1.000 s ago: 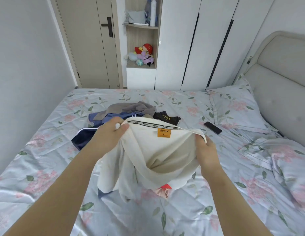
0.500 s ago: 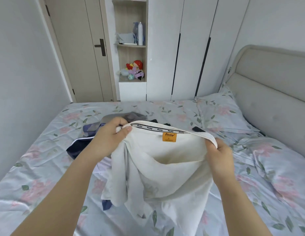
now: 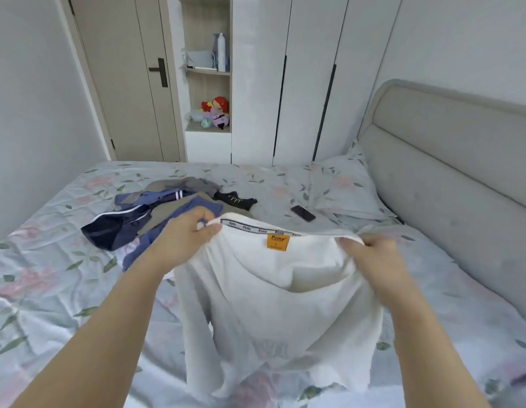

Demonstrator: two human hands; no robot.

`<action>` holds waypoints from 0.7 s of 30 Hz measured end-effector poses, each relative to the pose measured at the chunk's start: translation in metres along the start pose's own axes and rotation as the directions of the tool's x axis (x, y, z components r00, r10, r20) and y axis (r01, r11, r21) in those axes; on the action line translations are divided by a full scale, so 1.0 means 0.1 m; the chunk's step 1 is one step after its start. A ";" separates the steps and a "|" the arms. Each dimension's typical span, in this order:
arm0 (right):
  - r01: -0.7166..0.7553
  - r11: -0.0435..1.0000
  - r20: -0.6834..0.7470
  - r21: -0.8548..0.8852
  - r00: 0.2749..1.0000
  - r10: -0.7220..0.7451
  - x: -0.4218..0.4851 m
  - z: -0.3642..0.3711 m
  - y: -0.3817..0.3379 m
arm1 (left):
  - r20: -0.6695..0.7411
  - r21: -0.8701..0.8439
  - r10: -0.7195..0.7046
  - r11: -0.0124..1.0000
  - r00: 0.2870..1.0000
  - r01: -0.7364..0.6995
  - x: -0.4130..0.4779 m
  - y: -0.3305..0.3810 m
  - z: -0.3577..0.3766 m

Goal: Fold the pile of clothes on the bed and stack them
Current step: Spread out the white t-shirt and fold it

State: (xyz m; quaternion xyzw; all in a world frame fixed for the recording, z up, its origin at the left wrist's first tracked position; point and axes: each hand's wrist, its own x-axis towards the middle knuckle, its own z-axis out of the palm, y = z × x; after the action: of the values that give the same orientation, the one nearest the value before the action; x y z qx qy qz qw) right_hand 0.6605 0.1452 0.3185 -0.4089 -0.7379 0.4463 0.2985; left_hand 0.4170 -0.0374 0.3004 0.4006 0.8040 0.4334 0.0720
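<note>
Matt cloth shirt [image 3: 279, 304]; quilted bedspread [image 3: 44, 290]

Floral-sheeted bed [image 3: 50, 275], pile of clothes [image 3: 156, 213], black phone [image 3: 303, 213], pillow [image 3: 341, 187]

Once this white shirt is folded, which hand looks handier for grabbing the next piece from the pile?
Left, probably. The left hand grips the white shirt at its collar right beside the pile of clothes; the right hand holds the other side, away from it.

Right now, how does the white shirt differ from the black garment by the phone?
The white shirt is held up, collar gripped by the left hand and right hand; the black garment lies crumpled on the bed. The shirt looks bigger than the garment. Neither is folded.
</note>
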 end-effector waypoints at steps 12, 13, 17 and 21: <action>0.021 0.888 0.503 -0.460 0.830 0.242 -0.15 -0.59 0.62 | 0.045 -0.154 -0.200 0.967 0.979 0.204 -0.18 -0.01 0.42; 0.031 0.864 0.425 -0.503 0.879 0.216 -0.13 -0.59 0.67 | 0.054 -0.138 -0.179 0.973 0.982 0.185 -0.18 0.02 0.44; -0.032 0.863 0.112 -0.504 0.989 0.102 -0.07 -0.60 0.82 | 0.239 -0.004 -0.082 0.996 0.967 0.085 -0.19 0.09 0.39; -0.107 0.907 -0.084 -0.407 0.993 0.079 -0.04 -0.55 0.85 | 0.306 0.347 -0.107 0.938 0.946 -0.006 -0.21 0.01 0.22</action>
State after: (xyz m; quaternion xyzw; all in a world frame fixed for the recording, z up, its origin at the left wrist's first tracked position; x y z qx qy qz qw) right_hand 0.7352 0.1872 0.2642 -0.5117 -0.7846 0.2813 0.2083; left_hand 0.4418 -0.0376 0.2828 0.4509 0.8549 0.2135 0.1419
